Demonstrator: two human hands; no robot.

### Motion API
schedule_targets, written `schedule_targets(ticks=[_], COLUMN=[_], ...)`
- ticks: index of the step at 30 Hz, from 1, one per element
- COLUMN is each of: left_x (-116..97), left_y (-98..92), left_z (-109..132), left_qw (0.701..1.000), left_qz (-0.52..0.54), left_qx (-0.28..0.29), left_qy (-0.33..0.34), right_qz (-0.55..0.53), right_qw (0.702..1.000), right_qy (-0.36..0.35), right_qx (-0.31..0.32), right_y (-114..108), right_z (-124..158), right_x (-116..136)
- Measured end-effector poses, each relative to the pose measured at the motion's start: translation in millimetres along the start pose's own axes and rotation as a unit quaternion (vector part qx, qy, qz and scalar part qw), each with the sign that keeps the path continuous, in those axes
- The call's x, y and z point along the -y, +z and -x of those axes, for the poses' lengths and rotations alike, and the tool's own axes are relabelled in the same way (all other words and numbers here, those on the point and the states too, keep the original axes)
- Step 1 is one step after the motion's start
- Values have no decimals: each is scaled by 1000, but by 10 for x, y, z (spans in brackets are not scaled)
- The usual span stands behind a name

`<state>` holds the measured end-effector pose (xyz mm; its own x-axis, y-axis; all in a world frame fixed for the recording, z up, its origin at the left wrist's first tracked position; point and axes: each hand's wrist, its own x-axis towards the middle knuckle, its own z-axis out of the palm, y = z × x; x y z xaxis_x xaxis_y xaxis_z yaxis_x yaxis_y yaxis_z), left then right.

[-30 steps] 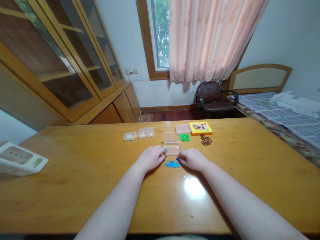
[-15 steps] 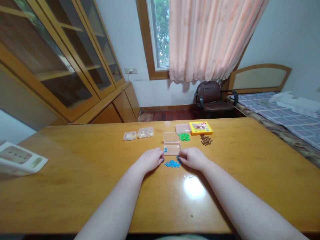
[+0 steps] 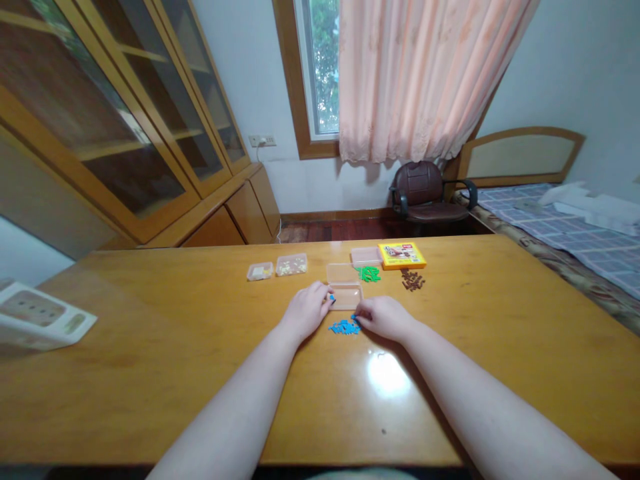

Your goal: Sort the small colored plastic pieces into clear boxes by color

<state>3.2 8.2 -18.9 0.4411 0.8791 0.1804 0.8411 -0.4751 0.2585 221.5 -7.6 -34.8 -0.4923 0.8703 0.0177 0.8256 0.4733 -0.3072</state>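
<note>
A small clear plastic box (image 3: 344,293) with its lid hinged back lies open on the wooden table (image 3: 150,333). My left hand (image 3: 306,311) is at the box's left edge, fingers curled, pinching a small blue piece. My right hand (image 3: 384,317) rests on the table just right of a heap of small blue pieces (image 3: 343,327), its fingers curled at the heap's edge; what they hold is hidden.
Behind the open box lie green pieces (image 3: 369,273), brown pieces (image 3: 413,281), a yellow box (image 3: 401,255), and three clear boxes (image 3: 260,271) (image 3: 291,265) (image 3: 366,257). A white device (image 3: 37,323) sits at the table's left edge. A chair (image 3: 426,193) and bed (image 3: 560,233) stand beyond.
My left hand has moved up and slightly right from beside the blue heap to the left edge of the open box, with a blue piece at its fingertips. My right hand has barely shifted.
</note>
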Motion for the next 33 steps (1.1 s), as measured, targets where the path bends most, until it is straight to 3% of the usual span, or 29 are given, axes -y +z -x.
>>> schedule_targets(ticks=[4,12,22,29,33], left_x=[15,-90,-148,-116,-94], left_y=[30,-35,-5,61,89], left_z=[-3,66,84,80,79], left_qw=[1000,995,988,987,986], left_qz=[5,-1,6,2,5], left_qx=[5,78,127,122,126], left_qy=[-7,67,91,104,106], right_qz=[-20,-55,-59,-67,-54], right_qw=[1000,998,998,997,998], right_qy=[10,13,-1,5,-7], right_qx=[-2,-4,-8,-31,-12], right_y=[20,70,44,19,17], right_z=[-13,-14,-3,3,3], right_x=[-21,-51,-24,-35,-34])
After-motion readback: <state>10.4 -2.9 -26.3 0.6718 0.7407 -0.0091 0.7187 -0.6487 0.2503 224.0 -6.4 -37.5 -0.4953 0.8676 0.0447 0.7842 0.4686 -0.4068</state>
